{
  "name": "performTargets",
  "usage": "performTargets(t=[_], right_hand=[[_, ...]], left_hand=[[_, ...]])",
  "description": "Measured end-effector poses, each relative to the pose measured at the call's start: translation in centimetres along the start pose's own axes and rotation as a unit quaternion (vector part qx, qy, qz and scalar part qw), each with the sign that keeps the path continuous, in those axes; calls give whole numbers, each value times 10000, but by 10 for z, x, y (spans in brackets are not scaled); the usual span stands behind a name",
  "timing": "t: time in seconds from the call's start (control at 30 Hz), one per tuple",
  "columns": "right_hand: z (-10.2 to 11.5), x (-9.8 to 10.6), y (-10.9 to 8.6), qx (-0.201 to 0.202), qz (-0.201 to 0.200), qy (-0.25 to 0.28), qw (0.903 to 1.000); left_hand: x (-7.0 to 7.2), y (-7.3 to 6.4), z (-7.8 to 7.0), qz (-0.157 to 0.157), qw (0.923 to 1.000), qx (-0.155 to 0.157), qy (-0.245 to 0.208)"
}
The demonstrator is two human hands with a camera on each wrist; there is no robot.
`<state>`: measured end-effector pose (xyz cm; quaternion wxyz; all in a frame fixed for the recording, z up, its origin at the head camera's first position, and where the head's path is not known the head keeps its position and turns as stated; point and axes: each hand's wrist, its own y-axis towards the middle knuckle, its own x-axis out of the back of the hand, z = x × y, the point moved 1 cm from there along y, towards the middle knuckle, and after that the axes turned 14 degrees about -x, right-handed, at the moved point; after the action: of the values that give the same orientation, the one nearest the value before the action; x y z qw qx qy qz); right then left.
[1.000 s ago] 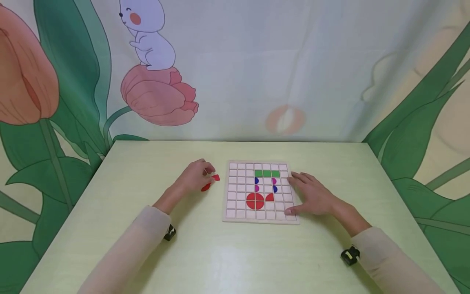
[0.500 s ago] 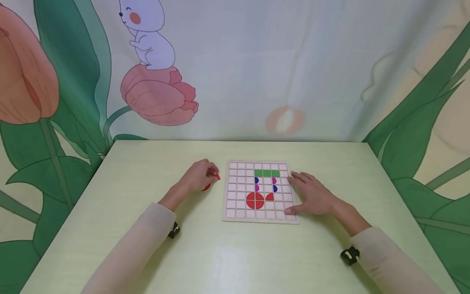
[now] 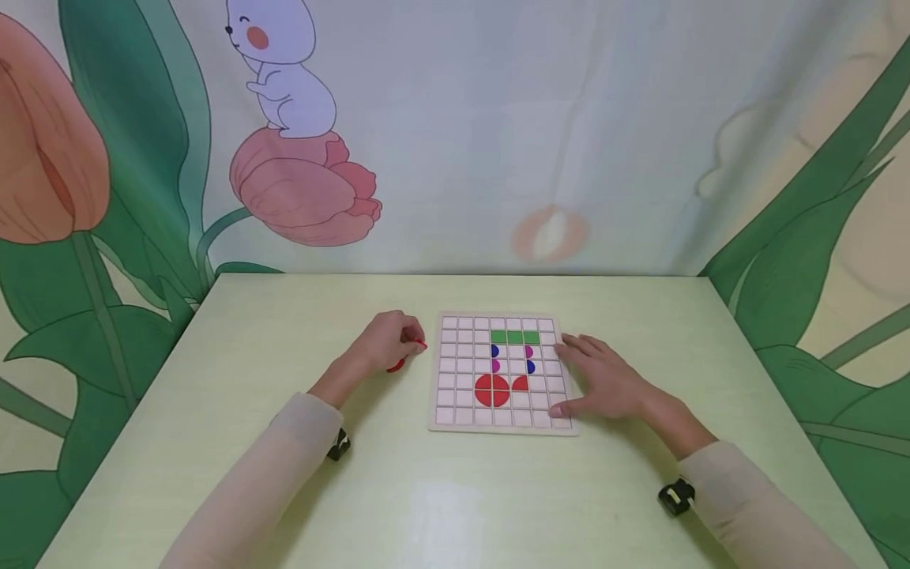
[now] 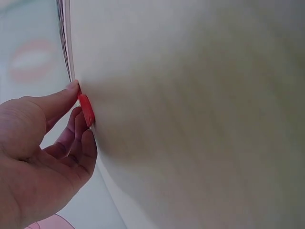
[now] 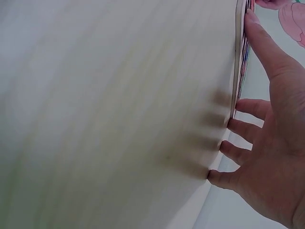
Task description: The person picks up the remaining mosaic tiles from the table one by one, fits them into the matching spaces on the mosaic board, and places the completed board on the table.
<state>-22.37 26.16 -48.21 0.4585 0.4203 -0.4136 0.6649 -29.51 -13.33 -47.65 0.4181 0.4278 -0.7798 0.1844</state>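
My left hand (image 3: 387,341) is left of the square grid board (image 3: 458,417) and pinches a small red tile (image 3: 422,344) between thumb and fingers; its shape is mostly covered. A second red tile (image 3: 396,365) lies on the table beside that hand, and shows in the left wrist view as a red piece (image 4: 86,109) near the fingertips. My right hand (image 3: 604,375) rests with spread fingers at the board's right edge, thumb on its lower right squares. On the board are green squares (image 3: 515,337), blue and magenta half-circles, a red disc of quarter tiles (image 3: 492,390) and a single red quarter tile (image 3: 521,384).
The pale table (image 3: 426,498) extends around the board on all sides. Behind it hangs a printed curtain (image 3: 455,142) with tulips and a white animal. A black wrist camera (image 3: 677,496) sits beneath the right sleeve.
My left hand moved slightly right and its thumb and fingers closed on the red tile, which now tilts up. The right hand and the board tiles stayed as they were.
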Motion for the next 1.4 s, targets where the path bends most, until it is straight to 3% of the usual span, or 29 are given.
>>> performTargets(t=[0.4, 0.6, 0.77, 0.93, 1.13, 1.4], right_hand=[[6, 0, -1, 58, -50, 27, 10000], [8, 3, 1, -13, -24, -34, 10000], [5, 4, 3, -67, -25, -22, 10000], [2, 0, 2, -134, 1, 11, 9999], [-1, -4, -2, -165, -79, -17, 9998], [4, -4, -6, -103, -99, -88, 9999]], left_hand=[[6, -3, 0, -19, 9997, 214, 65], [18, -3, -3, -171, 9998, 37, -11], [27, -4, -17, -165, 9991, -168, -364], [31, -2, -43, 19, 9974, -425, -585], [23, 5, -70, 8, 9945, -592, -864], [-11, 14, -86, 106, 9934, -576, -987]])
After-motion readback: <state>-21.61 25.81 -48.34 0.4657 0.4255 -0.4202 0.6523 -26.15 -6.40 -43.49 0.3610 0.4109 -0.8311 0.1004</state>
